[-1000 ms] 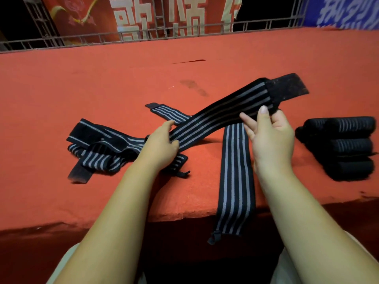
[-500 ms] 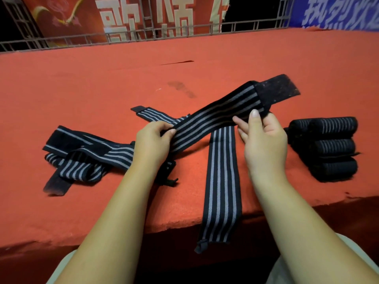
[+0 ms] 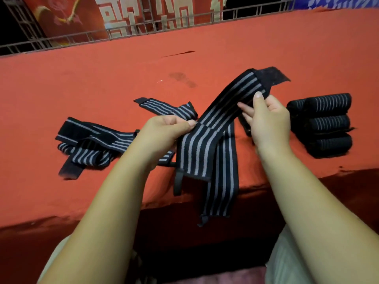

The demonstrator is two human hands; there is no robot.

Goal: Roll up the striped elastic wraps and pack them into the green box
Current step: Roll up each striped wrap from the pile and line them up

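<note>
Both bare forearms enter from the bottom edge and reach forward over the near lip of the red-covered table point(image 3: 82, 85). One flat striped wrap point(image 3: 225, 177) lies across that lip, its lower end hanging past the edge. Just above it, the left hand point(image 3: 164, 132) pinches the held striped wrap point(image 3: 225, 103) between thumb and curled fingers at a fold. From the fold a short free end drops downward, and a thin black loop point(image 3: 178, 181) hangs from that end's lower left corner. The right hand point(image 3: 268, 119) grips the same wrap further along, thumb on top and fingers beneath, close to the plain black tab point(image 3: 270, 76) at its far end. The span between the two hands is raised clear of the table and slopes upward to the right. To the left of the left hand, several loose wraps point(image 3: 94, 140) lie tangled on the surface, and one short wrap point(image 3: 164, 106) lies flat just beyond them. To the right of the right hand, the rolled wraps point(image 3: 328, 121) sit stacked together on the table, near its front edge. Further back, a dark stain point(image 3: 182, 78) marks the cloth. A metal railing point(image 3: 61, 41) borders the far side, with a red banner point(image 3: 86, 17) behind it.
</note>
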